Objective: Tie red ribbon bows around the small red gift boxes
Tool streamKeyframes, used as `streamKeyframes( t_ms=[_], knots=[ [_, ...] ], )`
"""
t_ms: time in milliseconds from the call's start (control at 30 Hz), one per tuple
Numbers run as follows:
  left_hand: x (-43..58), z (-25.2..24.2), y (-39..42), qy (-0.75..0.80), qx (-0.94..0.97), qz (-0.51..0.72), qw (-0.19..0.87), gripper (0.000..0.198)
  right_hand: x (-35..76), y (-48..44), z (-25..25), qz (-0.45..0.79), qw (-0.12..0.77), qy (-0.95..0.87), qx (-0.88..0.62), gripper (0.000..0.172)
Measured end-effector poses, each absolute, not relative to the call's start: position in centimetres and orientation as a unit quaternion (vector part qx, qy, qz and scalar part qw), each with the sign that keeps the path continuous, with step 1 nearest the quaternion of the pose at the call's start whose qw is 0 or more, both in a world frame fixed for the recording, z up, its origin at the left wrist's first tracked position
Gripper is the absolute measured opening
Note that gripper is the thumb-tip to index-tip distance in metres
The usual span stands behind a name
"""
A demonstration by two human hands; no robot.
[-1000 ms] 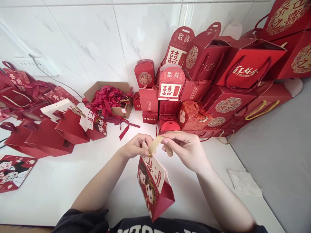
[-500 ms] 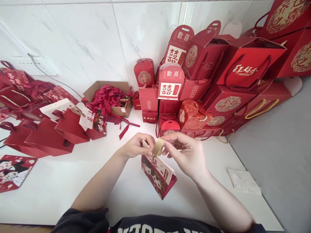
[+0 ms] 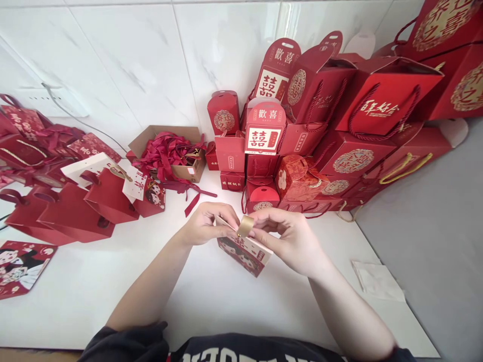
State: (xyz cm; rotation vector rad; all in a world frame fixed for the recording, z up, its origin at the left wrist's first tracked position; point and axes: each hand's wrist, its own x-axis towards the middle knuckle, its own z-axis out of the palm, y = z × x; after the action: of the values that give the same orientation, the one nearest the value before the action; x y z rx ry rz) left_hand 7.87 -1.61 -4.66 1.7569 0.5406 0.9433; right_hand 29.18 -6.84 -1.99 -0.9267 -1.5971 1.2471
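Left hand of mine pinches the pale top edge of a small red box, thumb right by its gold ribbon, and my right hand has that ribbon's loop between thumb and curled fingers! Tilted, the box hangs between both hands over the white table, nearer me than the open carton.

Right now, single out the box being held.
The couple-printed box, pinched in the left hand, right hand at its gold ribbon loop; the other boxes are unheld.
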Motion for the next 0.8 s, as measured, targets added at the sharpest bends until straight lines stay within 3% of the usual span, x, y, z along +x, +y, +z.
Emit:
streamKeyframes(
  t_ms=[133, 400, 800],
  knots=[
    [7.7, -2.5, -2.7, 0.205, 0.801, 0.420, 0.374, 0.004, 29.8, -6.2, -1.9, 0.511, 0.429, -0.635, -0.389, 0.013],
    [8.2, -0.9, -5.3, 0.257, 0.883, 0.376, 0.109, 0.007, 30.6, -5.7, -1.7, 0.527, 0.422, -0.645, -0.358, 0.017],
    [8.3, -1.1, -6.2, 0.276, 0.887, 0.365, 0.058, 0.010, 30.9, -6.0, -1.8, 0.491, 0.389, -0.689, -0.365, 0.007]
  ],
)
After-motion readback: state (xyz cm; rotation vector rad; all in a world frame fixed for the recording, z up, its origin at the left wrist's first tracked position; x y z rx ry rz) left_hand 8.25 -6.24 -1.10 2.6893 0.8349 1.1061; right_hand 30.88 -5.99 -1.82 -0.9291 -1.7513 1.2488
